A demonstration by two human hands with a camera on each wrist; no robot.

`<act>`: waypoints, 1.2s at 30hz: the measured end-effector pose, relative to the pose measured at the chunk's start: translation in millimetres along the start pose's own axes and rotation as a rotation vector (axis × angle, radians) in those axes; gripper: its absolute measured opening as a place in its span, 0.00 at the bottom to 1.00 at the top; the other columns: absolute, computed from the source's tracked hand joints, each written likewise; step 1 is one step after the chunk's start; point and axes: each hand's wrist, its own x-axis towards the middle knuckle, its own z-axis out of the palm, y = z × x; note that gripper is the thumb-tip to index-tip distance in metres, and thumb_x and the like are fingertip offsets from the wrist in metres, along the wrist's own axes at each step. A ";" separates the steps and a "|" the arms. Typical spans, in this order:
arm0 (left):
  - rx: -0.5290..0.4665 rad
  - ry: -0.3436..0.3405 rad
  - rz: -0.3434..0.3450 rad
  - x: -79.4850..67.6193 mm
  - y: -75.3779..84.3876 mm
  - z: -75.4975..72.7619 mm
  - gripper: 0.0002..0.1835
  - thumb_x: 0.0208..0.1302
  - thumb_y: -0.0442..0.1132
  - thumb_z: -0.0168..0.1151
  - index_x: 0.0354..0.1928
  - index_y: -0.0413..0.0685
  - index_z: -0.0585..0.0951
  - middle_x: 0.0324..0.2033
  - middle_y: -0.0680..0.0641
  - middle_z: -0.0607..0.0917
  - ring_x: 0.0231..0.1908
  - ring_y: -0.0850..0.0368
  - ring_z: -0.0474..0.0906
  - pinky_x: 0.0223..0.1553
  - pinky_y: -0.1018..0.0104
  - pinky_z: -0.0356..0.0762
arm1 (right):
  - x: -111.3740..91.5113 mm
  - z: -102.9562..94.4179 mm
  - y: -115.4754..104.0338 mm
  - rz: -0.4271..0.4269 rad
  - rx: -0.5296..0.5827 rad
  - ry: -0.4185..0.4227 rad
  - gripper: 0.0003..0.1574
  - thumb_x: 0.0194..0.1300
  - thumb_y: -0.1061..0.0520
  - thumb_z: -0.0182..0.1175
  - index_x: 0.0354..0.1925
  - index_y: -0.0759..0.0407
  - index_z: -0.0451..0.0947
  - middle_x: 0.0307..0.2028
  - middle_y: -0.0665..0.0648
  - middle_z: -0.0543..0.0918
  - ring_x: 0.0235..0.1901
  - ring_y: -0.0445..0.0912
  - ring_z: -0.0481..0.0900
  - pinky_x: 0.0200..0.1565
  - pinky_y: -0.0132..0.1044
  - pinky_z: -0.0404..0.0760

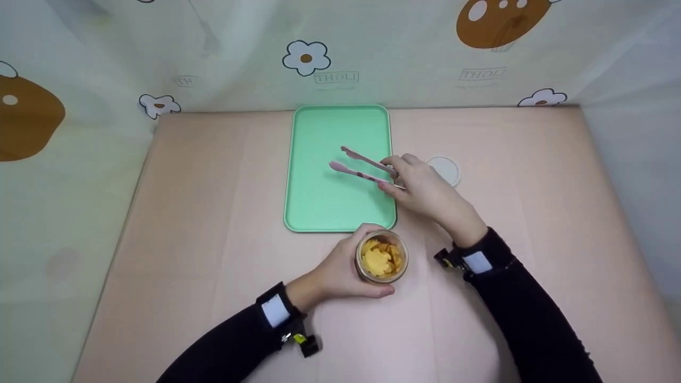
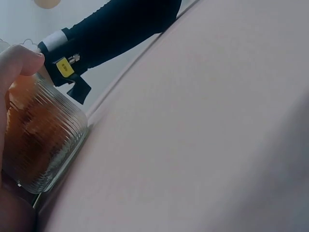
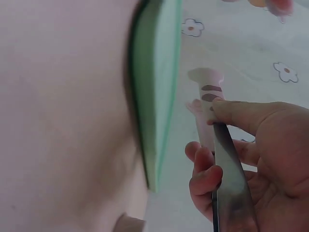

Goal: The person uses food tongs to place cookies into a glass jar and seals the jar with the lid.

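Note:
My left hand (image 1: 340,271) grips a glass jar (image 2: 67,145) from its side, thumb and fingers spread around it. The jar is uncovered and holds yellow, wavy-edged snack pieces (image 1: 378,260). In the left wrist view its ribbed wall shows, standing at the table surface. Above the right edge of the green tray (image 1: 314,133), my right hand (image 1: 425,189) holds a pair of tongs (image 1: 362,174) with pink tips and metal arms (image 3: 234,179). The tong tips are spread, point left over the tray, and have nothing between them.
A round white lid (image 1: 448,169) lies on the table just beyond the right hand, partly hidden by it. The tray rests at the table's back edge, against a patterned curtain (image 1: 239,64). Curtains also hang along both sides.

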 end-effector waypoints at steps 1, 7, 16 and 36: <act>0.000 0.000 0.001 0.1 0.0 0.0 0.50 0.50 0.42 0.89 0.73 0.59 0.69 0.64 0.55 0.83 0.65 0.54 0.80 0.73 0.54 0.75 | 0.7 2.2 1.0 0.009 -0.007 -0.010 0.31 0.81 0.47 0.65 0.70 0.64 0.76 0.50 0.66 0.82 0.44 0.58 0.83 0.47 0.54 0.86; 0.003 0.001 0.002 0.4 0.6 0.1 0.49 0.50 0.43 0.89 0.73 0.58 0.69 0.64 0.55 0.84 0.65 0.54 0.80 0.72 0.55 0.75 | 1.0 9.9 4.6 0.051 -0.018 -0.030 0.32 0.81 0.45 0.64 0.71 0.63 0.75 0.51 0.66 0.79 0.42 0.56 0.80 0.45 0.53 0.85; 0.002 0.005 -0.001 0.0 0.6 0.5 0.50 0.50 0.44 0.89 0.73 0.59 0.70 0.64 0.55 0.83 0.65 0.54 0.80 0.72 0.54 0.75 | 0.7 21.1 -2.1 0.010 -0.092 0.021 0.30 0.81 0.45 0.65 0.70 0.60 0.79 0.49 0.64 0.79 0.41 0.56 0.81 0.43 0.53 0.85; -0.002 0.007 0.004 0.2 -0.5 0.9 0.51 0.50 0.42 0.90 0.73 0.55 0.69 0.64 0.54 0.84 0.64 0.53 0.80 0.72 0.54 0.75 | 3.7 29.9 -6.1 -0.131 -0.062 0.001 0.29 0.79 0.47 0.68 0.67 0.64 0.81 0.47 0.62 0.82 0.45 0.55 0.82 0.49 0.51 0.85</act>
